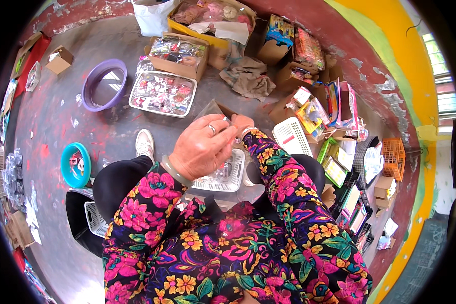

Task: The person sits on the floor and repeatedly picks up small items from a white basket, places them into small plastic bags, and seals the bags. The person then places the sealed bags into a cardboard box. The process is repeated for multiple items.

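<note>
Close together, both hands (200, 147) are near a white basket (217, 186)

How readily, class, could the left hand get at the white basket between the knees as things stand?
Probably yes: the left hand appears above the white basket, and no visible obstacle separates them, though depth is uncertain.

Clr. plastic pc. (231, 126), partly hidden
</note>
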Demonstrator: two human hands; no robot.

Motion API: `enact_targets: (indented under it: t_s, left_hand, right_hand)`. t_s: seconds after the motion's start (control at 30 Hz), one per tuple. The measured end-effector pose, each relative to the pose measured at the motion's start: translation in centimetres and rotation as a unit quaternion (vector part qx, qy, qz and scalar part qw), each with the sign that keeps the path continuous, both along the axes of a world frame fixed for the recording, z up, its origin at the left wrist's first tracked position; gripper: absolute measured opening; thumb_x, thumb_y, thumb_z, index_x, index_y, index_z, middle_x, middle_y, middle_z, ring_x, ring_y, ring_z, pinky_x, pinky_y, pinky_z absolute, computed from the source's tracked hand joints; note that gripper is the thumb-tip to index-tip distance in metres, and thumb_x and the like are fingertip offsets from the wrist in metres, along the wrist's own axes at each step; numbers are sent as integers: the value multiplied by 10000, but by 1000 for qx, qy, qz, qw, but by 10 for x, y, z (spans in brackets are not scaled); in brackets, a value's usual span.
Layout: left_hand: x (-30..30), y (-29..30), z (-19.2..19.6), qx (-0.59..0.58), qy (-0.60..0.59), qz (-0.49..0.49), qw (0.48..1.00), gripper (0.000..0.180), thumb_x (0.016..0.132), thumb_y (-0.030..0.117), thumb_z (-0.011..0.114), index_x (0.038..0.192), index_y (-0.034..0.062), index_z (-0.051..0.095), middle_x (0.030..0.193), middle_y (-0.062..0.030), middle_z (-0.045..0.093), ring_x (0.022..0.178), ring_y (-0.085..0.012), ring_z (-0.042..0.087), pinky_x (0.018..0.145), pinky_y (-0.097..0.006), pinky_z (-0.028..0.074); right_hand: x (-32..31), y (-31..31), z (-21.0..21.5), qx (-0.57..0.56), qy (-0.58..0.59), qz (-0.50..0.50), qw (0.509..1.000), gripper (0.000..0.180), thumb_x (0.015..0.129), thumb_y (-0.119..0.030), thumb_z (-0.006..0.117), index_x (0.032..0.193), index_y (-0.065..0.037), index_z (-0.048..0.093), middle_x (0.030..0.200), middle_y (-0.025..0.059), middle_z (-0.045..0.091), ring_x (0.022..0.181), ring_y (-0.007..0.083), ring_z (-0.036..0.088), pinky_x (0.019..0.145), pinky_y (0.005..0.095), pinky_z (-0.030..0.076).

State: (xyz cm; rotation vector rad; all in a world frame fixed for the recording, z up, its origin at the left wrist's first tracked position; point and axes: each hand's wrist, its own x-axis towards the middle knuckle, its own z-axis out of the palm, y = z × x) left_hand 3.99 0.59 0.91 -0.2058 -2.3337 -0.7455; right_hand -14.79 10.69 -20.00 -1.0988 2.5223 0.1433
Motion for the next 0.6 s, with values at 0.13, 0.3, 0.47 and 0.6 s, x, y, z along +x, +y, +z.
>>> enact_targets:
  t_s: [0.13,0.3,0.47,0.6]
  left_hand:
    - [3,2,7,-1,-14,-14,1000,305,653,3,631,957,-8,607,925,-124,586,913,-320,568,803,-372,477]
    - [5,7,13,5,-31,-6,999,309,651,11,638,958,-5,607,937,-128,582,924,-311,564,807,-373,475]
    - [3,6,10,5,-40,-11,999,307,648,13,640,953,-5,607,935,-134,582,927,-313,565,808,-374,474]
    - [3,9,11,12,-43,-7,999,297,650,15,638,945,-7,608,930,-131,586,921,-314,569,804,-374,477]
  right_hand:
    - [-7,2,-17,81,-23,-17,996,251,842,-229,510,1032,-86,590,932,99,656,874,257,636,692,379,506]
    - [-10,6,-49,114,-24,-17,993,330,803,-267,589,1076,-82,589,967,91,654,894,232,636,705,364,510]
    - [-7,1,-57,129,-6,-42,991,320,725,-314,691,954,-92,665,954,73,660,894,208,637,698,351,513]
    - [1,7,-44,140,8,-33,990,258,731,-314,681,901,-120,691,925,56,668,878,205,642,684,348,514]
